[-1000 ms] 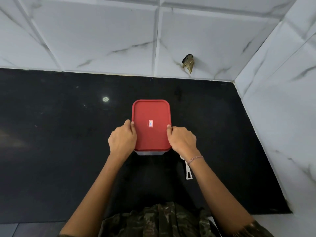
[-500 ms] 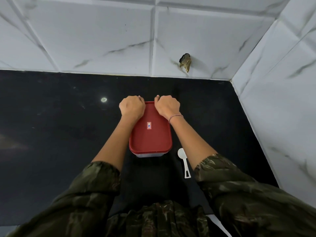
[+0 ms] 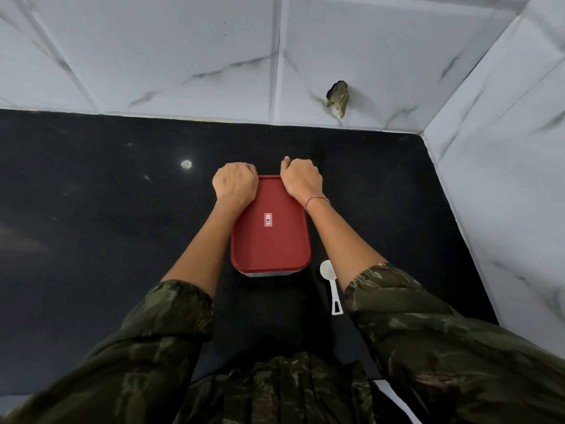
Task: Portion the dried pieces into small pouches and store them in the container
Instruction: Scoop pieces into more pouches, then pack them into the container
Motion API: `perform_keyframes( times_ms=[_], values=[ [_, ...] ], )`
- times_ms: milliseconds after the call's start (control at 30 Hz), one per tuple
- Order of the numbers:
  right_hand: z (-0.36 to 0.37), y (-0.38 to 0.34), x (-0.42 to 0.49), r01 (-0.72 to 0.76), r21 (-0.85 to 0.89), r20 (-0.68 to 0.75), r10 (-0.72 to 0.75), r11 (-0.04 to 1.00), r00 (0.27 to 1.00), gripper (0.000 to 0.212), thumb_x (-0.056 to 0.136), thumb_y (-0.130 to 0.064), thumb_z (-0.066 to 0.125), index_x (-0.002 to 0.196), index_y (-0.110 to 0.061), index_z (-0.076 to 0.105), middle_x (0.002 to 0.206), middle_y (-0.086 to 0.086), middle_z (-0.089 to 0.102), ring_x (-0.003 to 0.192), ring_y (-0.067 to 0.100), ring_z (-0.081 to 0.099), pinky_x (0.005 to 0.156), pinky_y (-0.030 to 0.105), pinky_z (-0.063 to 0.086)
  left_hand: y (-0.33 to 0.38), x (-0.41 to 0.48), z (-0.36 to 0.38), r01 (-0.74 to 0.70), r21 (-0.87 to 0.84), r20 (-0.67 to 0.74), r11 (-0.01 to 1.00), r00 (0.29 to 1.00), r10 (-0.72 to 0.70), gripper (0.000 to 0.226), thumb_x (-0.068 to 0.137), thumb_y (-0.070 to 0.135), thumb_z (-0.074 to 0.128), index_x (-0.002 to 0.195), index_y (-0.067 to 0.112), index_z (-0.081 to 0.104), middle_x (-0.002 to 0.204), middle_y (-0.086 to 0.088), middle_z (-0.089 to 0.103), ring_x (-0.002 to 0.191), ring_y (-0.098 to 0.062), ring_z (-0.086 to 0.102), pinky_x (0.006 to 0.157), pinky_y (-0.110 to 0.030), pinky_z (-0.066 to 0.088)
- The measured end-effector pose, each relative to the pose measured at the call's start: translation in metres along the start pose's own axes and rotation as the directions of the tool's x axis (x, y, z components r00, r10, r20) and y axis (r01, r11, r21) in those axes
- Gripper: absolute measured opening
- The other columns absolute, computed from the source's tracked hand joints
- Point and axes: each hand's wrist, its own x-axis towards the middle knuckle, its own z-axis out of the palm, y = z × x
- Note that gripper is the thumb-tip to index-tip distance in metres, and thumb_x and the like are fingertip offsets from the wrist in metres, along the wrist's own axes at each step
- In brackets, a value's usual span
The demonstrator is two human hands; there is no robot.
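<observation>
A rectangular container with a red lid [image 3: 270, 237] stands on the black counter [image 3: 107, 240], the lid on it and a small white label at its middle. My left hand [image 3: 234, 184] lies on the lid's far left corner with its fingers curled over the far edge. At the far right corner my right hand [image 3: 301, 180] grips the rim the same way. The container's pale base shows only at the near edge. No pouches or dried pieces are in view.
A white plastic scoop [image 3: 331, 284] lies on the counter just right of the container's near corner. White marble-look tiled walls [image 3: 214, 56] close the back and right side. A hole [image 3: 337, 97] with dark debris marks the back wall.
Both hands moved from the lid's near side edges to its far corners, and my sleeves came into view. The container shifted slightly nearer in the view.
</observation>
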Motion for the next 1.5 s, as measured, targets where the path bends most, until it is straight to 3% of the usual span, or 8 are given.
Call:
perform_keyframes(
  times_ms=[100,300,467,933,1033,1167,1300,1500],
  values=[
    [0.0,0.003,-0.007,-0.041,0.071,-0.008,0.041,0.997,0.999,0.053,0.102,-0.038,0.027,0.068,-0.009,0.055,0.088,0.011,0.066,0.087,0.029,0.063,0.071,0.034,0.046,0.001,-0.008,-0.001,0.025,0.016,-0.044,1.0,0.999,-0.024,0.051,0.105,0.03,0.024,0.096,-0.002,0.063,0.106,-0.021,0.065,0.096,-0.037,0.062,0.072,-0.037,0.041],
    [-0.001,0.017,-0.066,-0.117,0.164,0.045,0.112,0.979,0.993,0.051,0.098,-0.05,0.031,0.12,-0.005,0.042,0.118,0.013,0.055,0.1,0.032,0.059,0.067,0.034,0.038,-0.008,-0.058,-0.002,0.142,-0.034,-0.035,0.989,0.989,-0.143,0.045,0.104,0.037,0.024,0.112,0.001,0.05,0.11,-0.02,0.062,0.098,-0.04,0.06,0.069,-0.039,0.035],
    [-0.002,0.032,-0.117,-0.136,0.041,0.054,0.133,0.99,0.99,0.052,0.098,-0.053,0.023,0.115,-0.007,0.041,0.104,0.012,0.062,0.092,0.032,0.062,0.065,0.035,0.039,-0.014,-0.1,-0.001,0.171,-0.042,-0.021,0.984,0.985,-0.172,0.042,0.104,0.037,0.02,0.107,0.004,0.047,0.097,-0.018,0.065,0.09,-0.039,0.061,0.067,-0.038,0.037],
    [-0.006,0.032,-0.129,-0.226,0.289,0.085,0.211,0.93,0.974,0.05,0.099,-0.051,0.023,0.105,-0.013,0.054,0.093,0.006,0.06,0.09,0.026,0.06,0.071,0.035,0.045,-0.012,-0.112,-0.009,0.227,-0.203,-0.054,0.953,0.969,-0.242,0.039,0.103,0.034,0.029,0.109,0.004,0.052,0.101,-0.017,0.063,0.091,-0.032,0.06,0.071,-0.041,0.042],
    [-0.011,0.039,-0.133,-0.266,0.411,0.152,0.223,0.872,0.963,0.053,0.096,-0.057,0.023,0.104,-0.013,0.051,0.089,0.002,0.057,0.085,0.021,0.059,0.074,0.037,0.049,-0.004,-0.124,-0.015,0.218,-0.173,-0.161,0.96,0.956,-0.246,0.037,0.101,0.032,0.038,0.119,0.001,0.047,0.121,-0.019,0.054,0.112,-0.034,0.052,0.083,-0.043,0.044],
    [-0.023,0.062,-0.149,-0.238,0.49,0.087,0.225,0.838,0.971,0.042,0.098,-0.049,0.031,0.102,-0.012,0.051,0.081,0.0,0.056,0.069,0.011,0.053,0.054,0.024,0.037,0.024,-0.164,-0.022,-0.029,-0.24,-0.372,0.97,0.926,-0.064,0.022,0.099,0.022,0.043,0.104,0.004,0.054,0.106,-0.013,0.056,0.094,-0.026,0.052,0.078,-0.038,0.045],
    [-0.029,0.101,-0.174,-0.232,0.472,0.05,0.236,0.851,0.97,0.023,0.097,-0.028,0.049,0.104,-0.008,0.057,0.095,0.003,0.06,0.08,0.011,0.054,0.066,0.022,0.038,0.062,-0.226,0.004,-0.244,-0.405,-0.223,0.881,0.961,0.163,0.023,0.1,0.017,0.045,0.08,0.007,0.052,0.079,-0.007,0.054,0.071,-0.02,0.048,0.064,-0.037,0.04],
    [-0.013,0.144,-0.215,-0.27,0.41,0.107,0.248,0.871,0.963,0.014,0.087,-0.015,0.064,0.1,-0.008,0.065,0.097,0.006,0.068,0.089,0.017,0.063,0.074,0.023,0.047,0.073,-0.258,0.055,0.08,-0.478,0.278,0.875,0.959,0.064,0.026,0.097,0.007,0.044,0.116,0.004,0.062,0.115,-0.014,0.058,0.103,-0.025,0.057,0.087,-0.03,0.043]
  ],
)
